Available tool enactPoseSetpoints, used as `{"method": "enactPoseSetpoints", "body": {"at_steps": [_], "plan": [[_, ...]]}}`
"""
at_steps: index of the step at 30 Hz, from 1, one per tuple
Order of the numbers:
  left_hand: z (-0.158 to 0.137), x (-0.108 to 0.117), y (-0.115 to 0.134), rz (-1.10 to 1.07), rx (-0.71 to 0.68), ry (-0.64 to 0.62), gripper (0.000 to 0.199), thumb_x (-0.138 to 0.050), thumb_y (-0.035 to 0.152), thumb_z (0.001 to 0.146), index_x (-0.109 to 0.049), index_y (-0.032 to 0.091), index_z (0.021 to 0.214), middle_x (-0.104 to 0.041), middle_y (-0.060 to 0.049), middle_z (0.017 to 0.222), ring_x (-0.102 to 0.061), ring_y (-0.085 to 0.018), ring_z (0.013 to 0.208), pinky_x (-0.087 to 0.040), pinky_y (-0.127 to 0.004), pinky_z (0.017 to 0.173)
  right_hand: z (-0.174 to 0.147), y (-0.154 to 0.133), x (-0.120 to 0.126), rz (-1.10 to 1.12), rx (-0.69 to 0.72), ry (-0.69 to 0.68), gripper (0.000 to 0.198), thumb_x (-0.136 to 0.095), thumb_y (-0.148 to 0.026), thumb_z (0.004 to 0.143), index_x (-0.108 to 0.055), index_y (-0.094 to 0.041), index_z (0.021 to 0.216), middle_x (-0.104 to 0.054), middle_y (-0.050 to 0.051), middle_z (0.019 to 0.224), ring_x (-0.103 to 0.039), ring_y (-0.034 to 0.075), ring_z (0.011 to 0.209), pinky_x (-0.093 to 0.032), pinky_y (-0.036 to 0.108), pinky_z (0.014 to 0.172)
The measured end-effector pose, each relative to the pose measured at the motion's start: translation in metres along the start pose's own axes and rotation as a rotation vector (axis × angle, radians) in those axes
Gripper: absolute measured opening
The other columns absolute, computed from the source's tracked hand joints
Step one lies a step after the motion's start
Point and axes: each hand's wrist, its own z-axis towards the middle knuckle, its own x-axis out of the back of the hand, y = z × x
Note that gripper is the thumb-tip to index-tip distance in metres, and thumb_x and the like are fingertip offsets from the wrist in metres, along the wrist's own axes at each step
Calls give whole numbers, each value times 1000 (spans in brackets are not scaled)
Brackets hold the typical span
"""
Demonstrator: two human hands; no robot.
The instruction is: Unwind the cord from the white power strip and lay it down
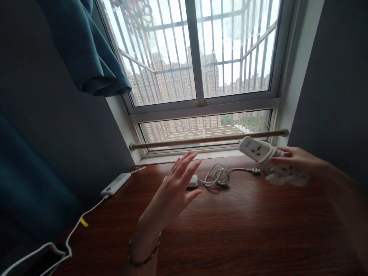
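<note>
Right hand at frame right grips a white cord-wrapped power strip; left hand hovers centre, fingers spread, over dark wooden sill.

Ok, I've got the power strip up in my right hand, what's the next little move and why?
Probably bring the open left hand across to the trailing cord. The right hand holds the power strip above the wooden desk, partly wound, while a loop and the plug lie loose there.

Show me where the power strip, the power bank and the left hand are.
power strip [254,149]: head view, on its socket face.
power bank [115,184]: head view, middle of its top.
left hand [175,189]: head view, on the palm.
</note>
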Motion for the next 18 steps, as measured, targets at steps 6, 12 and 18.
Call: {"method": "enactPoseSetpoints", "body": {"at_steps": [6,12,18], "plan": [[24,-50,-28,269,-24,-18,83,-73,15,77,-27,21,145,-27,-13,155,-10,-31,145,3,-62,113,47,-54,-123,278,89,-600,52,-78,-45,68,-65,-11,104,-69,7,92,-64,19,81,-49,24,67],[16,-48,-58,129,83,-230,51,-74,28,73,-53,21,119,-62,-10,112,-56,-29,108,-38,-45,99,55,-56,-166,318,58,-801,56,-75,-58,66,-64,-13,96,-65,2,77,-56,13,65,-43,21,54],[16,-42,-61,49,121,-274,32,-72,35,72,-60,23,99,-63,-5,95,-61,-25,88,-43,-32,73,61,-51,-160,244,86,-599,80,-40,-80,79,-60,-13,116,-65,6,78,-55,15,61,-40,25,53]]}}
